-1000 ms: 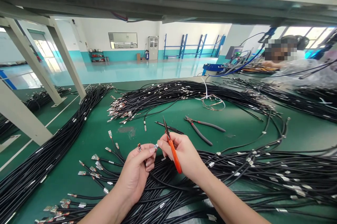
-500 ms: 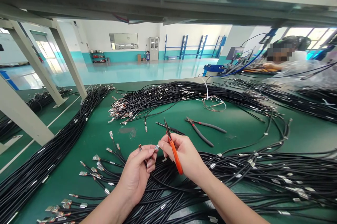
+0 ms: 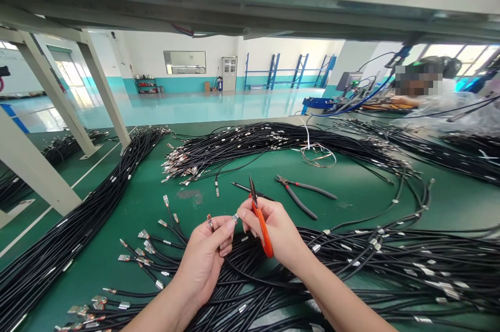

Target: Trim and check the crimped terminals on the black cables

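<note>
Turned slightly more upright vs. prev. frame: scissors in R hand. Pinched above cables, betw. L hand & R fingers: conn., apparently mid-step. At L, already on cable ends: other conns.. Done/left count: can't tell.

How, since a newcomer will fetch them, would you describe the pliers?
On the green table, look between the far cable bundle and the right hand. The pliers lie there in a V. Their grey handles, red near the jaws, set them apart from the orange-handled scissors in that hand.
</note>
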{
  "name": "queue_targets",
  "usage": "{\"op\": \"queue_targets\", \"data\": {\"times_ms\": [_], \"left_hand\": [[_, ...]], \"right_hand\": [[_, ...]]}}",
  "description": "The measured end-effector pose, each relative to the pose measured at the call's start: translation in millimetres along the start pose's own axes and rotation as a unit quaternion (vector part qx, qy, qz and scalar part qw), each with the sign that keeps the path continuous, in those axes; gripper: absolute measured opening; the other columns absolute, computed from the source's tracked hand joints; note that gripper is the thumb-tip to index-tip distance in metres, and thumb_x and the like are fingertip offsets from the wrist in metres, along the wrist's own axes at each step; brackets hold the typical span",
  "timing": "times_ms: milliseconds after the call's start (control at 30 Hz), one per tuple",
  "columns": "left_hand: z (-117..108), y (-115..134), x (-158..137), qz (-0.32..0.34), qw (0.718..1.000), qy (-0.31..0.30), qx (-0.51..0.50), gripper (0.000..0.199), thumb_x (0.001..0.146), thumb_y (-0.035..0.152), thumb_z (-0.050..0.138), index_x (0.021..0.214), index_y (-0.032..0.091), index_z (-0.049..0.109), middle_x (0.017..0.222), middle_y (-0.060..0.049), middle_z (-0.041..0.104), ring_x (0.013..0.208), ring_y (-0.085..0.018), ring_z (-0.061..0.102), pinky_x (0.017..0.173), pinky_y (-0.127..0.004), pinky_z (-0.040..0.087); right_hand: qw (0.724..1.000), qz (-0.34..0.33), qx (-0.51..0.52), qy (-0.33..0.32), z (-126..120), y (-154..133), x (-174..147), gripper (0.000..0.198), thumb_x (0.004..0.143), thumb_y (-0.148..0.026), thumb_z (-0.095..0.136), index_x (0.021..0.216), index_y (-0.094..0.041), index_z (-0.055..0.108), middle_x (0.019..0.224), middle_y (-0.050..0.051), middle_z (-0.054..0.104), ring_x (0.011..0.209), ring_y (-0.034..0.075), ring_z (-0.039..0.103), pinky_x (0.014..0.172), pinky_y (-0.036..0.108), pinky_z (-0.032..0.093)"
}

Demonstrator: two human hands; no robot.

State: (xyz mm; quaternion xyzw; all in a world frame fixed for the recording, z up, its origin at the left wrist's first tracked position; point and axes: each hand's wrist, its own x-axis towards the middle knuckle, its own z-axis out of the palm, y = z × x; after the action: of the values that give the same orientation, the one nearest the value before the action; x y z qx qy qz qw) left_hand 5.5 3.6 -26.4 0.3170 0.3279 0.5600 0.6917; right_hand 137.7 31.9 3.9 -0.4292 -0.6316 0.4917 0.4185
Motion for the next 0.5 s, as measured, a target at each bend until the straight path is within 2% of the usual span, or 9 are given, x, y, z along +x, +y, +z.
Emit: {"op": "queue_targets", "data": {"times_ms": [167,300,500], "left_hand": [[-0.5,-1.3,1.2,0.001,1.0,0.001,0.005,0.016,0.073,0.023,0.064,0.082,0.009,0.063,0.066,0.0,0.044,0.053,-0.005,0.023,0.047,-0.019,0.02],[-2.9,-3.1,1.8,0.013,1.0,0.005,0.009,0.016,0.071,0.021,0.066,0.082,0.011,0.065,0.07,-0.001,0.048,0.053,-0.005,0.025,0.048,-0.019,0.021],[-2.4,-5.2,1.0,0.03,0.999,0.024,0.024,0.014,0.068,0.02,0.067,0.079,0.012,0.065,0.065,0.0,0.047,0.052,-0.005,0.027,0.048,-0.02,0.022]], "right_hand": [[1.0,-0.026,-0.016,0.0,-2.5,0.2,1.1,0.021,0.077,-0.034,0.052,0.068,-0.016,0.051,0.054,-0.003,0.049,0.046,0.007,0.039,0.044,0.02,0.032],[0.999,-0.034,-0.021,-0.001,-2.8,2.0,1.9,0.02,0.078,-0.034,0.05,0.068,-0.016,0.051,0.055,-0.003,0.049,0.047,0.008,0.038,0.046,0.021,0.032],[0.999,-0.037,-0.006,-0.002,-1.7,2.1,2.8,0.021,0.078,-0.034,0.05,0.069,-0.015,0.051,0.055,-0.003,0.049,0.048,0.008,0.037,0.047,0.021,0.031]]}}
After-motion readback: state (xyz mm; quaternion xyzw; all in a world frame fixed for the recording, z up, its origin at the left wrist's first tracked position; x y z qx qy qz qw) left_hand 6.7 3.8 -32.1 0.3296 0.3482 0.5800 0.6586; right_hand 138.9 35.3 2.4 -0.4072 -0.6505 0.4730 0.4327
